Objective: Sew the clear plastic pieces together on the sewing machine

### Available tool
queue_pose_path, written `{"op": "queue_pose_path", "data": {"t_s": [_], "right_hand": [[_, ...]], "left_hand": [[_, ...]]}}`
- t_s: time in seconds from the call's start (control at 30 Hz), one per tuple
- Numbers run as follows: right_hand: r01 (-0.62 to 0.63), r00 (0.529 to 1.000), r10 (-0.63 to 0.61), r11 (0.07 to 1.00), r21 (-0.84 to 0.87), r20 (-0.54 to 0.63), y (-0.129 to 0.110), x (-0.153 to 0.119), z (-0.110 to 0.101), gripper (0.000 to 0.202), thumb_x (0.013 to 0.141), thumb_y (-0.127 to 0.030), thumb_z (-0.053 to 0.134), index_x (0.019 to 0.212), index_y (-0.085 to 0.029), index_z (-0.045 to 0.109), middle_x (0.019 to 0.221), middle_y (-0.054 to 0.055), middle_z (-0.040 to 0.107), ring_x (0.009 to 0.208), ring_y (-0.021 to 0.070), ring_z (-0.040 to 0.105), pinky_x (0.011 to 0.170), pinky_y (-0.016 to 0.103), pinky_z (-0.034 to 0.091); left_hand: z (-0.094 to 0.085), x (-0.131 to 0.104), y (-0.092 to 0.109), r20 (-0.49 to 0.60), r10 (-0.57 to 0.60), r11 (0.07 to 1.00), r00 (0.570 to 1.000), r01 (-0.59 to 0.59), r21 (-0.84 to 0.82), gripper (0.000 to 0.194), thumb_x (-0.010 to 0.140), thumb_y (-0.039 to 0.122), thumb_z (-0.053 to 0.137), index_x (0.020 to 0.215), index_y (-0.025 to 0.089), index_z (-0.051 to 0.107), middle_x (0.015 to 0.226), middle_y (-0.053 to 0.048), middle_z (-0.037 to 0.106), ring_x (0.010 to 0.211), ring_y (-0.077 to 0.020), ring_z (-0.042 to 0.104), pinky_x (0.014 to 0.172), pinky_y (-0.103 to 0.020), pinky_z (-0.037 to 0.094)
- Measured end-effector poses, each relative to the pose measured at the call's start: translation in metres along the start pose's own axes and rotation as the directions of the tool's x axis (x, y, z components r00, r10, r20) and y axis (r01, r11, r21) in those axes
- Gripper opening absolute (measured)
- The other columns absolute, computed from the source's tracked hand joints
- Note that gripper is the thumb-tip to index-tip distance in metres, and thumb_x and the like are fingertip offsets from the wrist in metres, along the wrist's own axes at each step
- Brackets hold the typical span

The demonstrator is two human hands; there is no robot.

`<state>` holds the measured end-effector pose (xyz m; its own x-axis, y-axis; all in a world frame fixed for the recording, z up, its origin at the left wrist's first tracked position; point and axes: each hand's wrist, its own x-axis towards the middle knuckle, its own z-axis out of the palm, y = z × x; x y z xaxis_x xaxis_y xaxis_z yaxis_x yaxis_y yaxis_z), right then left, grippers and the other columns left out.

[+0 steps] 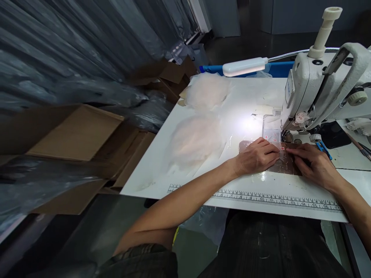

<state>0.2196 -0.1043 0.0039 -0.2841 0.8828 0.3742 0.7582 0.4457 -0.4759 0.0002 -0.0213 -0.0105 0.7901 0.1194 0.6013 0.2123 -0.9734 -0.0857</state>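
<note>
A sheer, brownish-pink fabric piece [285,165] with small red-pink marks lies on the white table [249,92], just in front of the sewing machine's needle area [284,135]. My left hand [259,155] rests on its left part, fingers together and pressing down. From the right, my right hand [311,160] reaches in, its forefinger stretched toward the marks and touching the fabric's edge; the other fingers are apart from it, with the thumb lower. Between the two hands the fabric lies flat. What is under my left palm is hidden.
Two pale, sheer bundles [207,90] sit left on the table. A white lamp [245,66] reaches over the back. Blue snips [324,150] and a black object [334,134] lie at the right. A printed ruler [261,199] runs along the front edge. Open cardboard boxes [75,133] stand left.
</note>
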Motion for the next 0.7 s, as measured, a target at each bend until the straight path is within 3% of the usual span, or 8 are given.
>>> {"op": "queue_pose_path", "data": {"t_s": [0.17,0.5,0.7], "right_hand": [[0.063,0.991,-0.048,0.99,-0.126,0.121,-0.0034,-0.0034,-0.0006,0.036,0.093,-0.023,0.045,0.117,-0.024,0.072,0.097,0.01,0.062,0.076,0.0173,0.063,0.064,0.032,0.056],[0.1,0.988,-0.058,0.948,-0.301,0.145,-0.0064,-0.0052,0.0046,0.035,0.097,-0.024,0.043,0.118,-0.024,0.072,0.096,0.01,0.06,0.075,0.0161,0.062,0.063,0.029,0.054],[0.114,0.985,-0.061,0.933,-0.341,0.162,-0.0096,-0.0047,0.0036,0.034,0.095,-0.02,0.046,0.119,-0.024,0.07,0.097,0.009,0.06,0.074,0.0154,0.062,0.061,0.027,0.051]], "left_hand": [[-0.0012,-0.0001,-0.0005,-0.022,0.004,1.0,1.0,-0.004,-0.014,0.02,0.097,0.017,0.054,0.081,0.015,0.065,0.092,-0.002,0.074,0.075,-0.0111,0.061,0.073,-0.028,0.047],[-0.0061,0.0019,0.0007,0.023,-0.013,0.999,1.0,0.014,-0.047,0.022,0.099,0.023,0.051,0.086,0.017,0.067,0.096,-0.003,0.074,0.079,-0.0124,0.063,0.077,-0.031,0.046],[-0.0064,0.0044,-0.0054,-0.035,-0.13,0.991,0.991,0.13,0.01,0.023,0.099,0.024,0.048,0.09,0.015,0.067,0.095,-0.005,0.073,0.078,-0.0144,0.059,0.068,-0.029,0.043]]}}
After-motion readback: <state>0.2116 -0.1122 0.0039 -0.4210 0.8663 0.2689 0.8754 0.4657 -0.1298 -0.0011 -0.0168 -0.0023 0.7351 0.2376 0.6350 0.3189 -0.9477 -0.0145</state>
